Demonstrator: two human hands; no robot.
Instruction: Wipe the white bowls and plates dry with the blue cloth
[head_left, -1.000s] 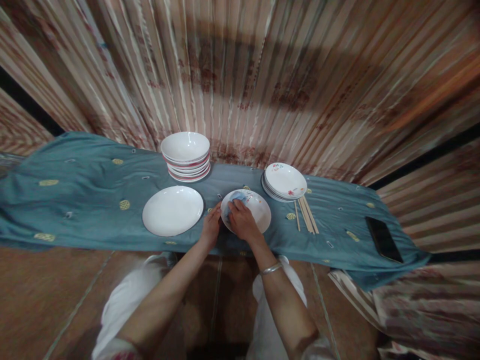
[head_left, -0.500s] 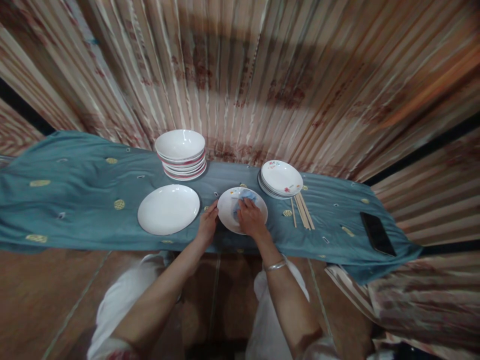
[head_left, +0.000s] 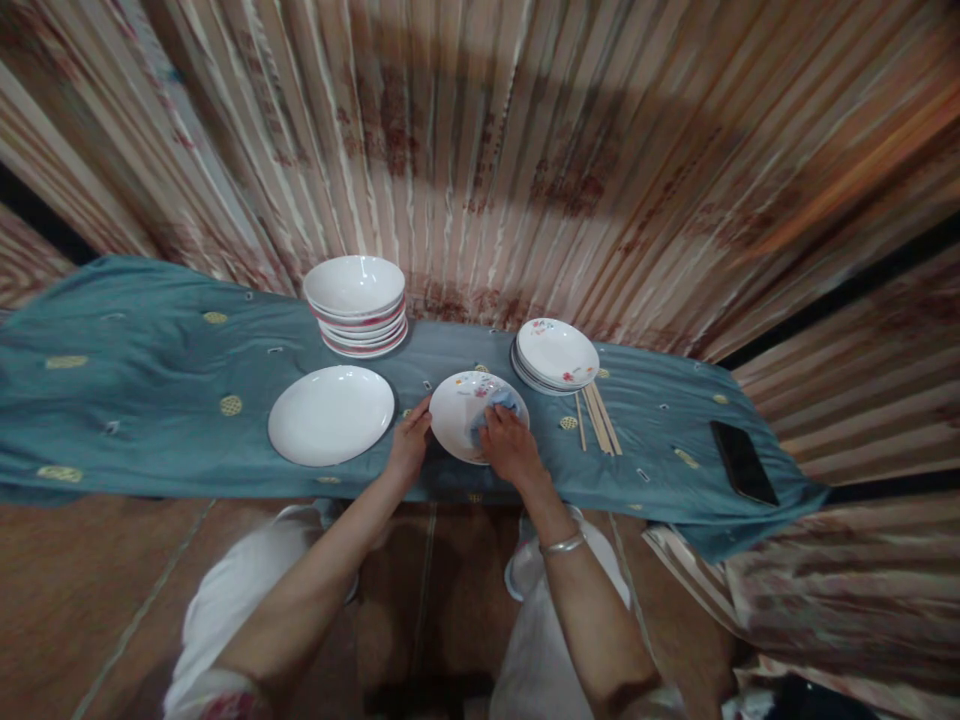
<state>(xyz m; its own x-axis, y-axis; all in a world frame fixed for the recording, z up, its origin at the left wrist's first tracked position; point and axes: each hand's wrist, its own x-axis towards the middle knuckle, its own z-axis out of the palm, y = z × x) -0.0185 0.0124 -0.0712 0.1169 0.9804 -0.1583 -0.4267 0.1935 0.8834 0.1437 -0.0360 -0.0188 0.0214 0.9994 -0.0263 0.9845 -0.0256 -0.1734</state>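
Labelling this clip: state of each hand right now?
Left hand: holding the plate at its left rim.
Right hand: holding the blue cloth on the plate.

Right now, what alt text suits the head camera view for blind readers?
A person's right hand holds a blue cloth against a floral plate, left hand at its rim. Nearby on the teal tablecloth: a white plate, a bowl-topped stack, a plate stack, chopsticks and a phone.

You wear a silver bangle (head_left: 562,545) on your right wrist (head_left: 552,515), white trousers (head_left: 240,590), and a pale left sleeve (head_left: 214,692) with reddish patterning.
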